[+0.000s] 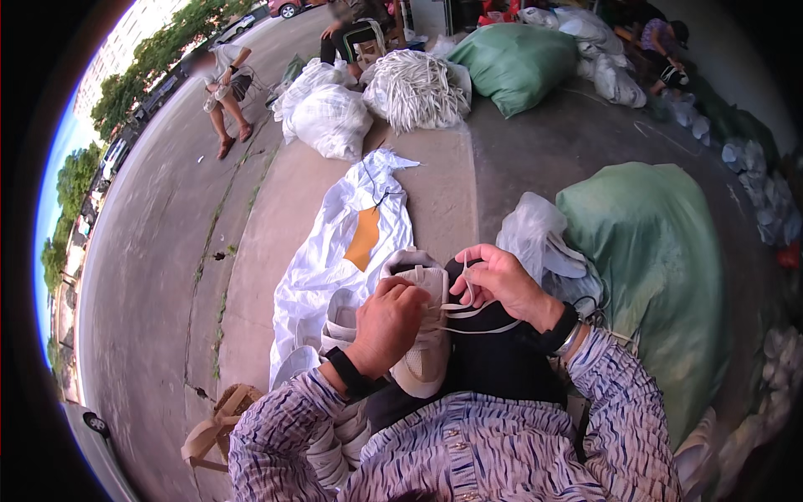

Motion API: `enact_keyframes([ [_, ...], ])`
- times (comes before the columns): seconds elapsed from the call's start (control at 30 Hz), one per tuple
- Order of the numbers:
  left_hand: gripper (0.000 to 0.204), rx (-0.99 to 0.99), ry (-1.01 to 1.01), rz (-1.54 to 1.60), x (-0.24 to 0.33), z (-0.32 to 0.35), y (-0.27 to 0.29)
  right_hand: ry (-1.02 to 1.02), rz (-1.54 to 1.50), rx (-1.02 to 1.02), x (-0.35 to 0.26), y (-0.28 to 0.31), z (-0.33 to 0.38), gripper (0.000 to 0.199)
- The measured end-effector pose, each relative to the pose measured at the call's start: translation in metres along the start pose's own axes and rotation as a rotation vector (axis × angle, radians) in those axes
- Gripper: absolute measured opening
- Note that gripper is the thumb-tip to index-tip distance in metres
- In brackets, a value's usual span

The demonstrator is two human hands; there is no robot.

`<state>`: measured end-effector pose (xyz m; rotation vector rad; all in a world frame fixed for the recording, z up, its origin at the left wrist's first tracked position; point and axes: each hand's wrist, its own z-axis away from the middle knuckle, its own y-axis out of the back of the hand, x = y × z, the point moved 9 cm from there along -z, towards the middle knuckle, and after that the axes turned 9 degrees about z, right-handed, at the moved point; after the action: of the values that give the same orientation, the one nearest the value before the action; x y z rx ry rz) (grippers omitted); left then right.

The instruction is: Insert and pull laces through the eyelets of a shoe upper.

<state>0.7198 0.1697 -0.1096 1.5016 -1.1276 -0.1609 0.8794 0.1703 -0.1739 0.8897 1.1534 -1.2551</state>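
Observation:
A pale beige lace-up shoe point(421, 361) rests on my dark-clad lap, its toe toward me. My left hand point(390, 328) is closed at the left side of its lacing; the fingertips are hidden. To the right of the shoe, my right hand point(504, 289) pinches a white shoelace point(468, 308), which runs in loose strands from the shoe's upper. Left of my lap, more pale shoes point(341, 314) lie partly on a white plastic sheet point(322, 243). An orange-yellow flat piece point(363, 238) lies on that sheet.
A big green sack point(652, 251) stands close on my right, beside a clear plastic bag point(535, 230). Ahead are white bags point(330, 121), a heap of white laces point(416, 90) and another green sack point(514, 67). A wooden stool point(219, 425) is lower left. Other people sit farther off.

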Motion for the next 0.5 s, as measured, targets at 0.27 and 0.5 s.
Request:
enact_keyframes([
  [0.27, 0.011, -0.366, -0.395, -0.707, 0.04, -0.003, -0.056, -0.042, 0.159, 0.083, -0.005, 0.008, -0.001, 0.019],
  [0.5, 0.014, -0.403, -0.11, -0.142, 0.007, -0.009, -0.025, -0.032, 0.262, 0.182, -0.006, 0.02, 0.001, 0.018],
])
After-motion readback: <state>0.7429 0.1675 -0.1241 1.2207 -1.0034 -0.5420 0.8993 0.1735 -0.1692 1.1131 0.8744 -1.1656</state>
